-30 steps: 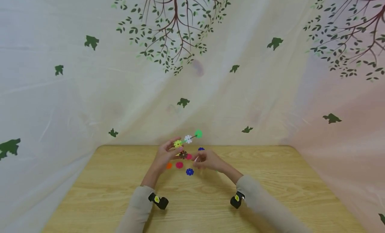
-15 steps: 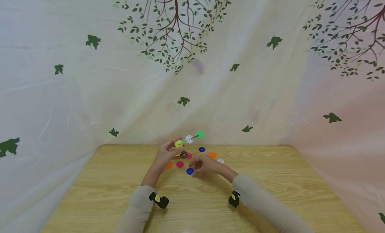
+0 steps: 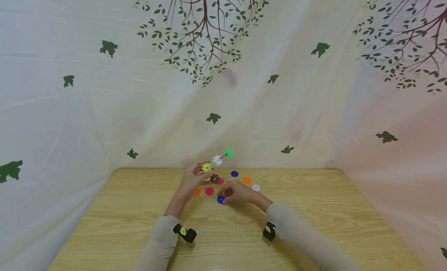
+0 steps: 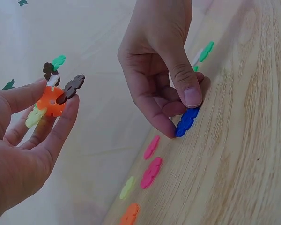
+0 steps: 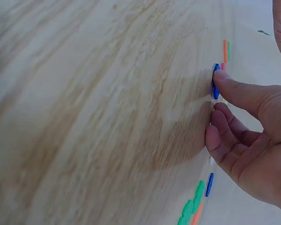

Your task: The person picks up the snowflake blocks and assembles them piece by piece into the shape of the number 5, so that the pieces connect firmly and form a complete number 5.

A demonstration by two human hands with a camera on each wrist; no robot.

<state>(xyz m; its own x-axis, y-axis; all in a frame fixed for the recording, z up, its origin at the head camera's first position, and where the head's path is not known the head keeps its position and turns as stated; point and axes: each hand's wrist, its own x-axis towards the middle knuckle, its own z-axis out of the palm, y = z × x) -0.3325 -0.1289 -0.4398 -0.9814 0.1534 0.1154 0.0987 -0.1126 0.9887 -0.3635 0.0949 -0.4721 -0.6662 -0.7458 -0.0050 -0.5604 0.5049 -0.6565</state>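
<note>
My left hand (image 3: 194, 177) holds up a joined cluster of notched plastic flower discs. In the left wrist view, its fingers grip an orange disc (image 4: 51, 102), with a brown disc (image 4: 74, 87) and a pale yellow disc (image 4: 35, 116) attached. A white disc (image 3: 217, 160) and a green disc (image 3: 228, 153) extend from the cluster's far end in the head view. Low over the table, my right hand (image 3: 241, 191) pinches a blue disc (image 4: 187, 123) between thumb and fingers. The thumb lies on its face in the right wrist view.
Loose discs lie around the hands on the wooden table (image 3: 223, 240): pink (image 3: 208, 191), orange (image 3: 197, 191), another blue (image 3: 234, 174), another orange (image 3: 246, 180) and white (image 3: 256, 188). Green discs (image 5: 199, 190) show low in the right wrist view. A printed cloth (image 3: 244, 119) hangs behind the table.
My right hand has come down from beside the cluster to the near blue disc, uncovering the orange and white discs at right. The cluster's far end tips slightly left and up.
</note>
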